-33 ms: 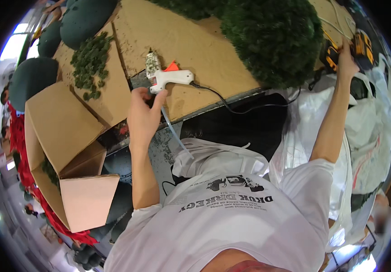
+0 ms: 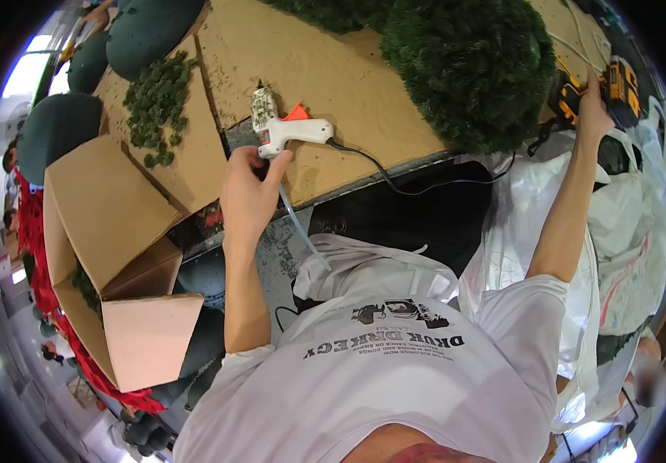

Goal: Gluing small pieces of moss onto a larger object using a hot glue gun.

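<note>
A white hot glue gun (image 2: 302, 131) with an orange trigger lies on its side on the cardboard-covered table. My left hand (image 2: 249, 193) closes its thumb and fingers around the rear end of the gun, where a translucent glue stick (image 2: 299, 225) trails out toward me. The hidden fingertips leave the exact grip unclear. At the far right, my right arm is stretched out, and my right hand (image 2: 593, 116) is wrapped around a yellow and black cordless power tool (image 2: 568, 99). Part of that tool is covered by the hand.
Green moss pieces (image 2: 155, 108) are spread on cardboard (image 2: 194, 181) at left, beside dark green rounded forms (image 2: 59, 135). An open cardboard box (image 2: 109, 208) stands nearer. A large bushy green ball (image 2: 468, 69) sits at the back. A black cord (image 2: 402, 189) hangs along the table edge; white plastic bags (image 2: 626, 208) are at right.
</note>
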A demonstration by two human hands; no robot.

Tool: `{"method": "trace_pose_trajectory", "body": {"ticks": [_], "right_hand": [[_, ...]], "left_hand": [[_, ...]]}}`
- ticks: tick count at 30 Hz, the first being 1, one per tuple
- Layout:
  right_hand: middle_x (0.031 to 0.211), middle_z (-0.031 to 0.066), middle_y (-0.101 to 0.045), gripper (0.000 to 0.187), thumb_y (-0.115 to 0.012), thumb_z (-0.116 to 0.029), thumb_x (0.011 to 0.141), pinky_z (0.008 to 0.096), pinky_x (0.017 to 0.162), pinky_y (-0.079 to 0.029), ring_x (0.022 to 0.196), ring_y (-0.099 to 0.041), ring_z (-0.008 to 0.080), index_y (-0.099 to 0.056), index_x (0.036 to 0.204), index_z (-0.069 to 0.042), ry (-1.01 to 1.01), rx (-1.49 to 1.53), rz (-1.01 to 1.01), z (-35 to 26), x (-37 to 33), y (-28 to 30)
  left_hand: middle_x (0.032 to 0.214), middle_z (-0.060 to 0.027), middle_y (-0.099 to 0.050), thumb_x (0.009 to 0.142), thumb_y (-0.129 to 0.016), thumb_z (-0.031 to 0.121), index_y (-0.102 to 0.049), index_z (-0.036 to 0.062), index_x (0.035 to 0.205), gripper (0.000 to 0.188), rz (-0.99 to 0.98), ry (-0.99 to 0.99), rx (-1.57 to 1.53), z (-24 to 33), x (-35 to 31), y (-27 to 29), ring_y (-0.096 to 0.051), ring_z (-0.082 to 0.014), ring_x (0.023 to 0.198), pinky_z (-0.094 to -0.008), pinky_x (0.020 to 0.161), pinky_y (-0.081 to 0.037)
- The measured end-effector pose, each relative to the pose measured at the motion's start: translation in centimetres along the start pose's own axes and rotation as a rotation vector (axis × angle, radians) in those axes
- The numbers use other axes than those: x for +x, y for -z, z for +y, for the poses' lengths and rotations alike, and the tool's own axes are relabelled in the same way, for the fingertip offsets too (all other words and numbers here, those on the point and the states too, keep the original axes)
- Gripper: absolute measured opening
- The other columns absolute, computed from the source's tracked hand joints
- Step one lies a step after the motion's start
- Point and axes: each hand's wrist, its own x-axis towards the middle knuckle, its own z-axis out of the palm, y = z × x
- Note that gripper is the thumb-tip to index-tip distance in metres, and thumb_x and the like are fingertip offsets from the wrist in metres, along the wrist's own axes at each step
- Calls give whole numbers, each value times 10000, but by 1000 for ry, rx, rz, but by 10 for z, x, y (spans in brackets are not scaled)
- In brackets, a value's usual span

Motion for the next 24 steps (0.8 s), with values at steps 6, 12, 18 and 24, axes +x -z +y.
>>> {"method": "trace_pose_trajectory", "body": {"ticks": [6,12,18,24], "right_hand": [[790,50,-685,156,-805,-85,901,280,672,-549,676,-663,132,-669,869,-15,-21,94,-45,-19,-16,0],[1169,143,-712,538,-878,-213,835,349,936,-536,1062,-685,219,-636,1238,48,-215,-146,-195,-32,-36,37],[1245,175,-685,461,-765,-103,909,316,965,-533,1140,-664,231,-616,1318,51,-218,-90,16,-188,-162,80],[1278,208,-649,745,-744,35,745,413,1040,-489,1168,-653,365,-514,1454,30,-22,-49,-638,-278,-275,34]], "left_hand": [[955,-170,-694,872,-827,393,-644,-45,1172,562,5,-46,10,10,13,-8,-686,-297,840,-398,758,-536],[795,-80,-605,898,-841,272,-598,-3,1043,395,84,-79,-209,9,12,-7,-530,-147,684,-325,617,-451],[1076,-103,-623,867,-843,53,-493,14,1098,421,59,-145,-646,31,-22,10,-599,-128,964,-271,837,-480],[1016,-158,-670,747,-942,112,-546,39,1085,526,-164,-742,-597,101,-53,-4,-676,-238,851,-330,728,-523]]}}
